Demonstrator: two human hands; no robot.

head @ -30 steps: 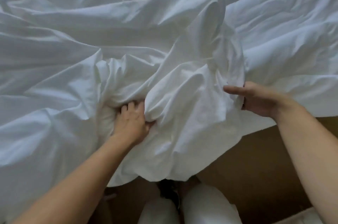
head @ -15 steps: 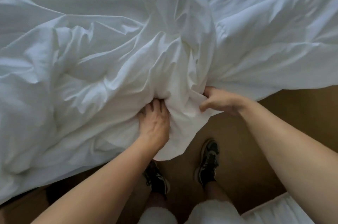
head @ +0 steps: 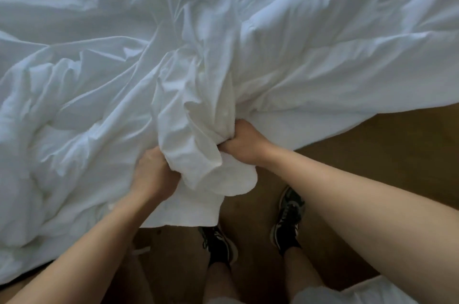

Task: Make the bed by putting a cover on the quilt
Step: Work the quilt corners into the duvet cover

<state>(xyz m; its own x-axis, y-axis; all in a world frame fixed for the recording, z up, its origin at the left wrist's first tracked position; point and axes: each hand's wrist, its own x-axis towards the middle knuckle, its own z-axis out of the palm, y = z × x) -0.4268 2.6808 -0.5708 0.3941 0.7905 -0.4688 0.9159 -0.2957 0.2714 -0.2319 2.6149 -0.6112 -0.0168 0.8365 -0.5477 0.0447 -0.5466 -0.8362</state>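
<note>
A white quilt cover (head: 323, 60) lies crumpled over the whole bed and hangs past its near edge. A bunched corner of the cover (head: 198, 144) is pulled toward me over the floor. My left hand (head: 151, 172) grips the bunch from the left, fingers buried in the cloth. My right hand (head: 242, 141) clenches it from the right, just above. I cannot tell the quilt from the cover; all the fabric is white.
The brown wooden floor (head: 385, 154) shows below the hanging edge. My two feet in dark sneakers (head: 218, 244) stand close to the bed. More white fabric (head: 382, 291) lies at the bottom right corner.
My right hand went from open on the fabric to a tight grip on the bunch. Both hands drew the corner toward me, off the bed's edge. The view tilted down, showing my feet.
</note>
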